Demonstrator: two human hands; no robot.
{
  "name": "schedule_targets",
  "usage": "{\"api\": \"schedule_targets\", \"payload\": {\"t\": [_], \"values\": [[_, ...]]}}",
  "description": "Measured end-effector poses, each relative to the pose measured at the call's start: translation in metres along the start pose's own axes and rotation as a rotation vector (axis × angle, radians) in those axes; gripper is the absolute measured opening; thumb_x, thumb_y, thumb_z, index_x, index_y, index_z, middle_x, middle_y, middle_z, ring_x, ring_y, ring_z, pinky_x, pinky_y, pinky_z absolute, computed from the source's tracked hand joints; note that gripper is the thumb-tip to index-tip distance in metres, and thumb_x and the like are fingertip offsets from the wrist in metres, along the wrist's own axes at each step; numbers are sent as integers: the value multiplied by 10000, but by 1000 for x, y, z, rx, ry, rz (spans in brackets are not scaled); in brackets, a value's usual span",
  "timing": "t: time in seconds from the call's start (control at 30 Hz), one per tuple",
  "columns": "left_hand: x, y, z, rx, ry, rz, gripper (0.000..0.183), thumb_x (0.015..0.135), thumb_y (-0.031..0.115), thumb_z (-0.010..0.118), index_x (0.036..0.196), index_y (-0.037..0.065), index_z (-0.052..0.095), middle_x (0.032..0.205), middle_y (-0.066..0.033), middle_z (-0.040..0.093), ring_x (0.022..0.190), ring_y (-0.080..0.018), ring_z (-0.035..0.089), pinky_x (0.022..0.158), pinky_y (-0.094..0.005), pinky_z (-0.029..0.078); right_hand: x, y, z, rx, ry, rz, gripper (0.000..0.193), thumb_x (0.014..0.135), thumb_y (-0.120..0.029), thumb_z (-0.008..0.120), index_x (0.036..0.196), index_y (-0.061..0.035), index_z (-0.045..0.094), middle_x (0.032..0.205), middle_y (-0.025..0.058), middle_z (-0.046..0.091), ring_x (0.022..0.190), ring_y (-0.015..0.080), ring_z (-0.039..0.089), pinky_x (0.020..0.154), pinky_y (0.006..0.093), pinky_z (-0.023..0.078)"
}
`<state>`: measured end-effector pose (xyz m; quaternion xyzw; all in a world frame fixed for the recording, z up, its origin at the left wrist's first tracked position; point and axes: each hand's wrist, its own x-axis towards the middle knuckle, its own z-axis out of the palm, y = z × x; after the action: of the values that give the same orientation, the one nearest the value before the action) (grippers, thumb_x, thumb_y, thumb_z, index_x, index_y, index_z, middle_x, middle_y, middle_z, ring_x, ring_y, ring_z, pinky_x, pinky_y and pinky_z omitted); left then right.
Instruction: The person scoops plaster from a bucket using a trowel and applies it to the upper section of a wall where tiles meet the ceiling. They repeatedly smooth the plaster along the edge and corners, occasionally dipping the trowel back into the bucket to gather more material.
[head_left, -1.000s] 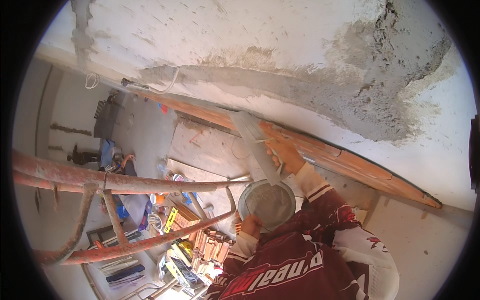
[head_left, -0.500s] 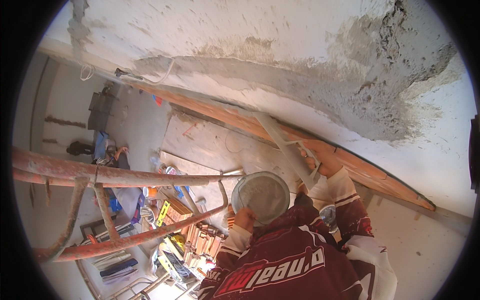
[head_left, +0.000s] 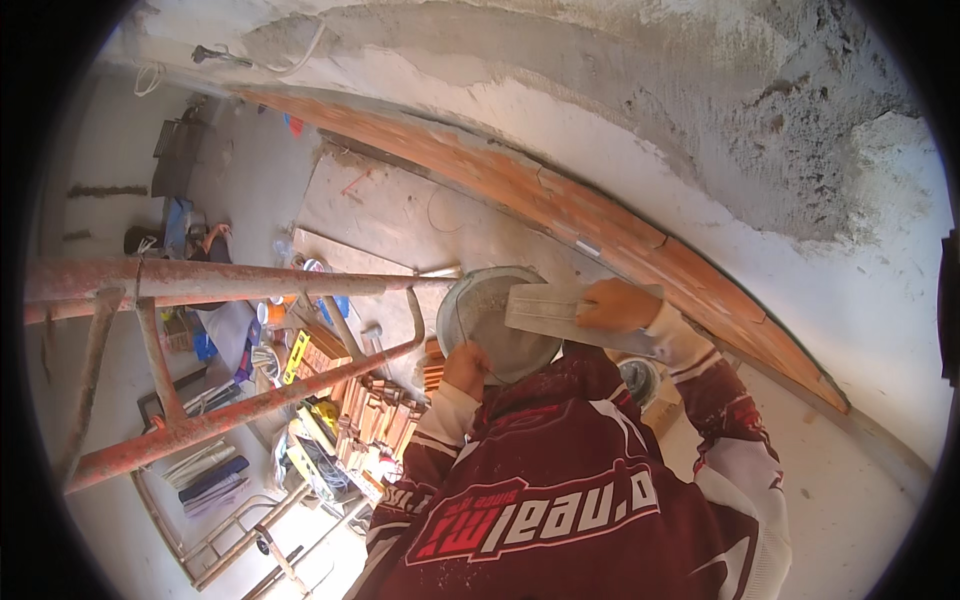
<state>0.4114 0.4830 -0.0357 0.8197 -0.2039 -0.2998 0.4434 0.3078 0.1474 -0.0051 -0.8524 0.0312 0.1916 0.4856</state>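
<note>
A round grey bucket (head_left: 452, 318) with grey mortar (head_left: 484, 318) inside is in front of my chest. Its near rim is gripped by my left hand (head_left: 466, 369), fingers closed over the edge. My right hand (head_left: 618, 305) is closed round a long, flat plastering trowel (head_left: 545, 306), whose handle is hidden by the fingers. The blade's left end reaches over the bucket's right side; whether it touches the mortar I cannot tell. Beyond the hands, a wall with patchy wet grey plaster (head_left: 700, 150) rises above a curved brick edge (head_left: 480, 170).
A rusty red scaffold frame (head_left: 250, 283) juts in from the left, its end close to the bucket. Far below lie stacked bricks (head_left: 370, 420), a yellow level (head_left: 296, 357) and a board (head_left: 360, 250). A cable (head_left: 300, 58) sticks out of the wall. Another bucket (head_left: 638, 380) shows beneath my right arm.
My right hand has brought the trowel from the brick edge back leftward, over the bucket. My left hand keeps its hold on the rim. The whole view has shifted slightly.
</note>
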Motion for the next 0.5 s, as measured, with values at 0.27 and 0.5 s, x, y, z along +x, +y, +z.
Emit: {"api": "schedule_targets", "payload": {"t": [0.27,0.5], "values": [[5,20,17,-1007,54,-388,153,862,64,532,743,124,457,664,-16,447,636,-170,460,593,-340,408,72,30,88,-208,-67,-121,378,754,-383,592,999,-105,667,993,189,657,922,348,635,801,431,501],[0,41,29,-924,164,-375,112,787,32,519,696,74,468,656,-47,441,607,-170,450,581,-323,396,49,7,74,-242,-120,65,385,763,-396,594,931,-61,684,928,203,664,885,369,636,794,443,498]]}}
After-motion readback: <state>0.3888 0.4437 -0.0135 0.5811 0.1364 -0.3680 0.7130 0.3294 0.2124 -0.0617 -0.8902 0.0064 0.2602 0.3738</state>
